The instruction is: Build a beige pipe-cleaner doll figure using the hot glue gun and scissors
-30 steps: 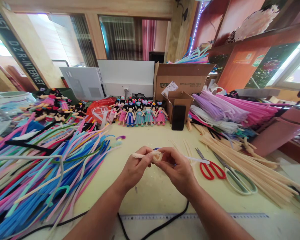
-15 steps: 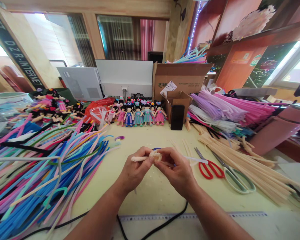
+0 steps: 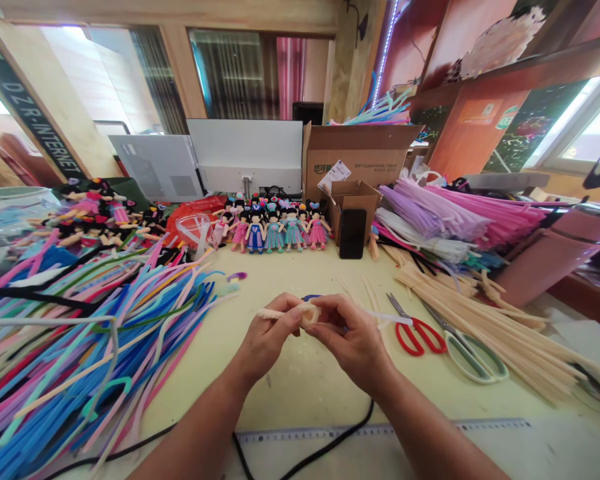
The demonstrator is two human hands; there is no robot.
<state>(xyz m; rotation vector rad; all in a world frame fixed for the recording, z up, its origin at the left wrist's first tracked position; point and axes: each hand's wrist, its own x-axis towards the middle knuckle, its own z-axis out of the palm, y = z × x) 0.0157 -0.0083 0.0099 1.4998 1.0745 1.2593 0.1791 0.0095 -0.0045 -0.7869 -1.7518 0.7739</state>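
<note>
Head view: pale yellow worktop [image 3: 310, 393] carried piled coloured stems [image 3: 95, 333] left, red-handled scissors [image 3: 416, 325] right; dolls [image 3: 274, 230] stood before a monitor [image 3: 245, 150], curtained window [image 3: 240, 73] behind. Left hand [image 3: 267, 333] and right hand [image 3: 349, 333] had grip clamped on a cream coil [image 3: 309, 308] above the worktop's middle.

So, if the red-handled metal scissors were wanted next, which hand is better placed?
Probably the right hand: the red-handled scissors lie on its side, nearer it than the left hand. Both hands, though, hold the looped cream fuzzy strip.
</note>
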